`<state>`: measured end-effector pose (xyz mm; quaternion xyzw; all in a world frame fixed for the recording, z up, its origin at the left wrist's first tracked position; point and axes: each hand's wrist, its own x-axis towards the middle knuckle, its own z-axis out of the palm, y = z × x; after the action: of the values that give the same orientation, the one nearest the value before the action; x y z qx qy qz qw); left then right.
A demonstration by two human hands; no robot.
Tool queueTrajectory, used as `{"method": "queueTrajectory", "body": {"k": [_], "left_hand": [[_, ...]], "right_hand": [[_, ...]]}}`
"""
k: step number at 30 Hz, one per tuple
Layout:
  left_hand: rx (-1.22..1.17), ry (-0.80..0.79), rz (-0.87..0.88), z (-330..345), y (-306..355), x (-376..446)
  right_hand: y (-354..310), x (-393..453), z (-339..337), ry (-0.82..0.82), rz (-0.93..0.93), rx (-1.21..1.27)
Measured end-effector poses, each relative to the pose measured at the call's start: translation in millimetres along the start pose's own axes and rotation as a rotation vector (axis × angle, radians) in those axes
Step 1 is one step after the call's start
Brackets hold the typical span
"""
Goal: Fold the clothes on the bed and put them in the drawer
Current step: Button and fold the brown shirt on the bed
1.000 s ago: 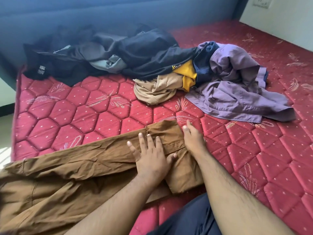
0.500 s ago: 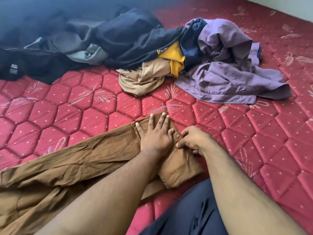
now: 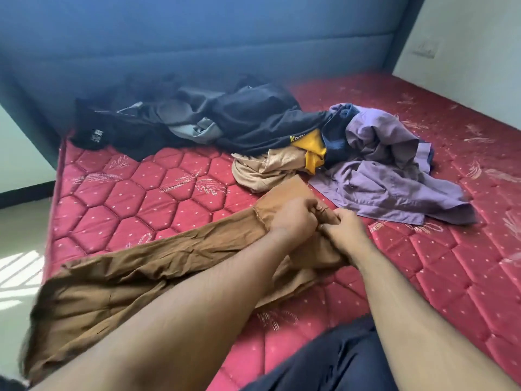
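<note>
The brown trousers (image 3: 146, 266) lie stretched across the red quilted mattress (image 3: 146, 193) from the lower left of the frame up toward the centre, where both hands work at the waistband end. The left hand (image 3: 293, 218) is curled round a bunch of the brown cloth, and the right hand (image 3: 342, 231), just beside it and touching it, pinches the same edge with bent fingers; what exactly sits between the fingertips, a button or a seam, is too small to tell. This looks like squaring or fastening the waist ahead of the first fold, so the task is barely begun. The rest of the pile waits in the upper centre: a black jacket (image 3: 253, 119), a beige garment (image 3: 267, 170) touching the tip of the trousers, a yellow piece (image 3: 311, 150) and a purple shirt (image 3: 394, 179) to the right. The likely trouble is the wrinkled legs: folding now would trap those creases and leave a lopsided bundle. Lifting the waist could also drag the beige garment along, and the leg end at lower left, near the mattress edge, may slip off. No drawer is in view.
</note>
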<state>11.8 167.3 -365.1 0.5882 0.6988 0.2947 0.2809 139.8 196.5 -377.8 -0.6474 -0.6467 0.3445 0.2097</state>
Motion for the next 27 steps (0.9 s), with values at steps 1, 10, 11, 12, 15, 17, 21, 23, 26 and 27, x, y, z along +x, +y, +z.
{"method": "queueTrajectory", "body": {"k": [1,10,11,12,15,17,21,23,26,27], "left_hand": [[-0.16,-0.081,-0.032,-6,9,3],[-0.94,-0.031,-0.5,-52,-38,-44],[-0.97,0.042,-0.551,-53,-58,-55],[-0.965,0.126,-0.589,-57,-76,-62],[-0.973,0.253,-0.603,-77,-120,-87],[-0.969,0.264,-0.57,-100,-137,-99],[-0.921,0.353,-0.533,-157,-174,-129],[-0.899,0.408,-0.569,-173,-190,-139],[-0.877,0.415,-0.639,-177,-208,-147],[-0.883,0.412,-0.648,-176,-211,-149]], "right_hand": [[-10,5,-17,0.047,-0.055,-0.129],[-65,-102,58,-0.056,-0.36,-0.641],[-65,-116,86,-0.094,-0.35,-0.578],[-65,-130,112,-0.117,-0.344,-0.502],[-60,-172,176,-0.073,-0.413,-0.232],[-62,-186,196,-0.072,-0.459,-0.026],[-84,-204,206,-0.542,-0.4,0.327],[-86,-197,200,-0.521,-0.46,0.345],[-81,-171,182,-0.128,-0.597,0.31],[-79,-160,174,-0.057,-0.634,0.243]]}}
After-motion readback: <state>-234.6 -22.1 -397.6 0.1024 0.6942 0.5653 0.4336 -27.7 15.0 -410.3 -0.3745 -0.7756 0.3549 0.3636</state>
